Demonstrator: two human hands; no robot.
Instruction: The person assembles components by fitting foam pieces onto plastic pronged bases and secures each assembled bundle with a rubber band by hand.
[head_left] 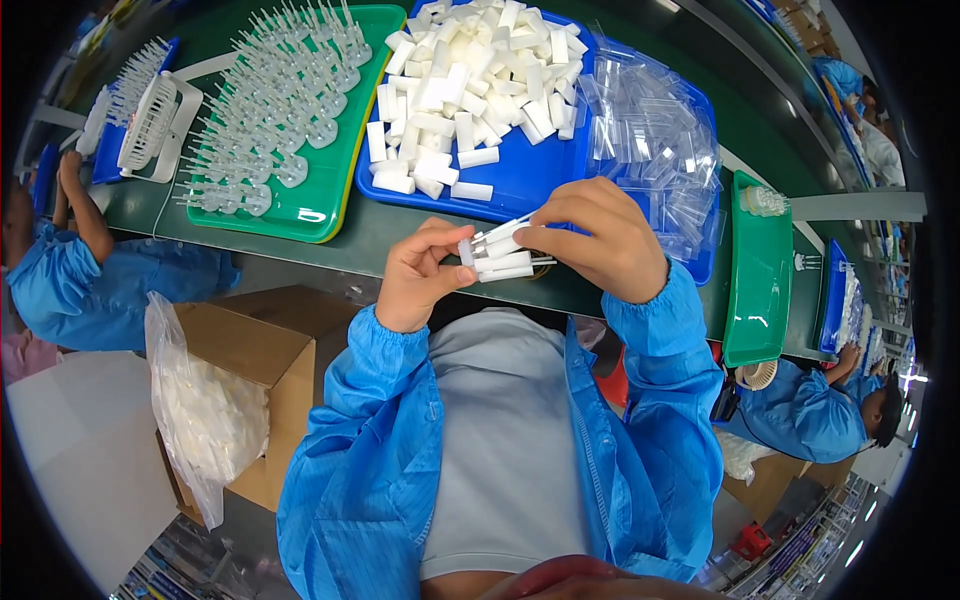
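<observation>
White cylinders [507,270] are sitting on slim rods at the middle of the dial, just in front of the person's chest, and a clear end piece [466,252] is joining those rods on the nine o'clock side. The left hand [422,275] is pinching that end piece, its thumb and fingers closing on it from nine o'clock. The right hand [605,235] is reaching in from two o'clock, its thumb and forefinger coming together on the upper cylinder, while its other fingers are curling close by. The rods' free ends are pointing toward three o'clock. At twelve o'clock a blue tray [545,175] is holding a heap of loose white cylinders [450,90], and at two o'clock another blue tray [712,130] is carrying a pile of clear plastic pieces [650,130]. Toward ten o'clock a green tray [312,215] is bearing rows of clear parts [290,110] whose thin stems are standing up. Another green tray [755,310] is lying at three o'clock, a small cluster of clear parts [763,200] resting near its far end. At eight o'clock a cardboard box [240,340] is standing, and a plastic bag [210,410] of white pieces is bulging from it. Co-workers in blue are sitting at nine and four o'clock
</observation>
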